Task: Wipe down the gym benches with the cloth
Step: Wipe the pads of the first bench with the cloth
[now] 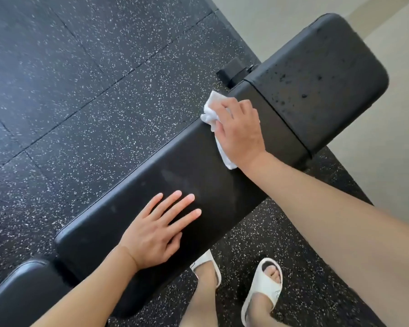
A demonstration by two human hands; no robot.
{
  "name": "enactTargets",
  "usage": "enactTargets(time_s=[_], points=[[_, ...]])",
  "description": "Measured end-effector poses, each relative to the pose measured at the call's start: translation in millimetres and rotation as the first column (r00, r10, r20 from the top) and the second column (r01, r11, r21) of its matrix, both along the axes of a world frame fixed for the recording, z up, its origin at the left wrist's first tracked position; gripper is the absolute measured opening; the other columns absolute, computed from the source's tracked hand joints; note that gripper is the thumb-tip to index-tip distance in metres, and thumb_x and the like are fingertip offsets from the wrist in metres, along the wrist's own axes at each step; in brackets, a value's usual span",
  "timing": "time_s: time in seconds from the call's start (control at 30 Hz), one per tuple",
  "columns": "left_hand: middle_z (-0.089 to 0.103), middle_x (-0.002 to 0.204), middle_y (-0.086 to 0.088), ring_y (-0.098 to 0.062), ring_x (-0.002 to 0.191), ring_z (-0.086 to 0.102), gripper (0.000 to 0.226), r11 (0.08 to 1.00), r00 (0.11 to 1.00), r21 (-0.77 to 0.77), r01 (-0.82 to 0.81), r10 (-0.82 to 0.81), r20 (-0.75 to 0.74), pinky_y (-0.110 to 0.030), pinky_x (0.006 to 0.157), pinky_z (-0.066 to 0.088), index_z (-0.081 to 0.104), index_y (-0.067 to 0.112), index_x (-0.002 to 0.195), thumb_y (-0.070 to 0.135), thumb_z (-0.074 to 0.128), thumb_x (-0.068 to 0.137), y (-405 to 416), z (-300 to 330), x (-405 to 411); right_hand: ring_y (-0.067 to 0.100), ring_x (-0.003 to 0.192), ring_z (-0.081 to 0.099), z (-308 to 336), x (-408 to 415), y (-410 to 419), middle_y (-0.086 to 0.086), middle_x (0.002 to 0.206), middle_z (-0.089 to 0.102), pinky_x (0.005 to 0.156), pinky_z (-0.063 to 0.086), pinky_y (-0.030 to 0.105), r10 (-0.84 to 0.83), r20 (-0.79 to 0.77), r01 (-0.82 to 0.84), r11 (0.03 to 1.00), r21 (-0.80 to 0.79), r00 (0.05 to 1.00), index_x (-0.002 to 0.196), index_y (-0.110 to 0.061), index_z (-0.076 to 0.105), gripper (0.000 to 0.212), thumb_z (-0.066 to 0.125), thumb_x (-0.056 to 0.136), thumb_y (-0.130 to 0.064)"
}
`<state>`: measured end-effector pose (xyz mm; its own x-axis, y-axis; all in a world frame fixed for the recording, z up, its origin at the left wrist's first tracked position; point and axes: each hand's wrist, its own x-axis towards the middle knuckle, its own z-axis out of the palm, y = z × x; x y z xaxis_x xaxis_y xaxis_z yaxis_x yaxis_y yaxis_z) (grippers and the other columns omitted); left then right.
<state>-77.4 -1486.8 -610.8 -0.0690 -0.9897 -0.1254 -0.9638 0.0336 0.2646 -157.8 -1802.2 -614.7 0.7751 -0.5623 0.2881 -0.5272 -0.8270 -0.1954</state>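
While I look down from the head camera, I see the right hand [240, 131] lying on top of the white cloth [210, 114], fingers curled over the bunched fabric and pressing it onto the long black pad of the gym bench [132, 208], close to the gap before the wider pad [316, 79]. The cloth pokes out past the fingertips at the pad's far edge, and a strip of it trails out beneath the wrist. My left hand [156, 230] holds nothing; it rests flat on the same long pad with fingers straight and spread, well apart from the cloth. The wider pad carries dark specks (droplets or marks, I cannot tell). Below the bench, two white slides [265, 286] stand on the speckled rubber floor [80, 90].
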Motion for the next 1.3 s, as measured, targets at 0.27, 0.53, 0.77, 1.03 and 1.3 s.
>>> enactTargets(time_s=[0.27, 0.53, 0.77, 1.03, 1.3], points=[[0.029, 0.173, -0.002, -0.030, 0.160, 0.026, 0.071, 0.999, 1.000, 0.040, 0.003, -0.004, 0.030, -0.057, 0.127, 0.024, 0.039, 0.034, 0.163, 0.037, 0.055, 0.094, 1, 0, -3, 0.033, 0.093, 0.056, 1, -7, 107, 0.008, 0.127, 0.065, 0.076, 0.045, 0.049, 0.276, 0.037, -0.277, 0.932, 0.233, 0.960, 0.139, -0.016, 0.065, 0.044, 0.058, 0.098, -0.029], [0.060, 0.144, -0.007, -0.040, 0.130, 0.057, 0.048, 0.942, 0.942, 0.019, -0.335, 0.335, 0.031, -0.064, 0.112, 0.040, 0.066, 0.021, 0.132, 0.026, 0.053, 0.086, -50, 27, -48, 0.037, 0.091, 0.057, -3, -10, -55, 0.012, 0.121, 0.067, 0.072, 0.048, 0.049, 0.410, 0.034, -0.412, 0.907, 0.088, 0.911, 0.129, -0.013, 0.070, 0.039, 0.061, 0.092, -0.021], [0.055, 0.149, -0.006, -0.034, 0.132, 0.051, 0.050, 0.731, 0.732, -0.042, -0.681, 0.682, -0.001, -0.054, 0.110, 0.038, 0.063, 0.016, 0.138, 0.019, 0.057, 0.088, -138, 29, -51, 0.033, 0.095, 0.054, 7, -53, -38, 0.009, 0.126, 0.064, 0.073, 0.044, 0.046, 0.323, 0.008, -0.319, 0.930, 0.180, 0.946, 0.134, -0.014, 0.066, 0.043, 0.063, 0.092, -0.023], [0.055, 0.148, -0.008, -0.037, 0.131, 0.050, 0.051, 0.646, 0.651, -0.088, -0.758, 0.756, -0.062, -0.056, 0.113, 0.040, 0.060, 0.011, 0.140, 0.012, 0.055, 0.089, -200, 22, -44, 0.029, 0.088, 0.056, 4, -156, -57, 0.007, 0.119, 0.066, 0.070, 0.048, 0.043, 0.679, -0.035, -0.655, 0.720, 0.232, 0.734, 0.131, -0.013, 0.063, 0.045, 0.069, 0.087, -0.006], [0.051, 0.152, -0.003, -0.031, 0.136, 0.046, 0.051, 0.535, 0.535, -0.027, -0.844, 0.840, -0.088, -0.065, 0.119, 0.030, 0.053, 0.019, 0.145, 0.023, 0.048, 0.095, -305, 13, -54, 0.031, 0.098, 0.052, 38, -141, -154, 0.013, 0.124, 0.061, 0.085, 0.048, 0.043, 0.418, 0.032, -0.413, 0.877, 0.246, 0.908, 0.131, -0.007, 0.068, 0.038, 0.068, 0.094, -0.003]])
